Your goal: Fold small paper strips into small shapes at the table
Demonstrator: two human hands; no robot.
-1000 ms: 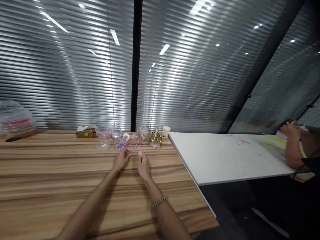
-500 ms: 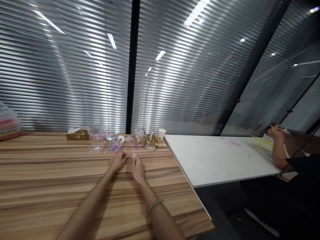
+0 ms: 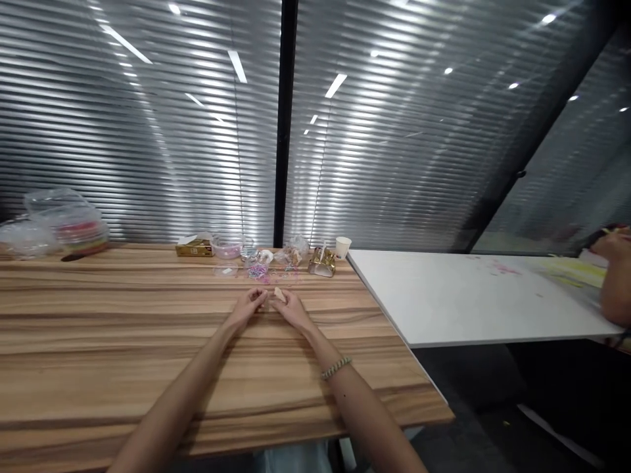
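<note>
We see the left hand [image 3: 248,306] and the right hand [image 3: 294,309] side by side, just below the middle of the frame, over the wood-grained table [image 3: 148,348]. In the right hand we make out a small pale piece [image 3: 279,293], held between thumb and fingers at its upper-left end; its long axis appears to slant from upper left to lower right, the free end pointing up and left, toward the gap between the hands. The left hand is curled, its fingers narrowed toward the thumb, and we cannot tell whether they grip anything. Just above the hands in the frame, we find a small tub of coloured beads [image 3: 257,270], with loose bits scattered to its right. Left of it lies a clear lid [image 3: 225,270]; farther up and left stand a round clear tub [image 3: 227,248] and a gold box [image 3: 194,247]. To the upper right we see a gold tissue pack [image 3: 322,264] and, near it, a paper cup [image 3: 343,247]. At the right edge, another person's arm [image 3: 616,289] reaches over a white table [image 3: 458,309].
</note>
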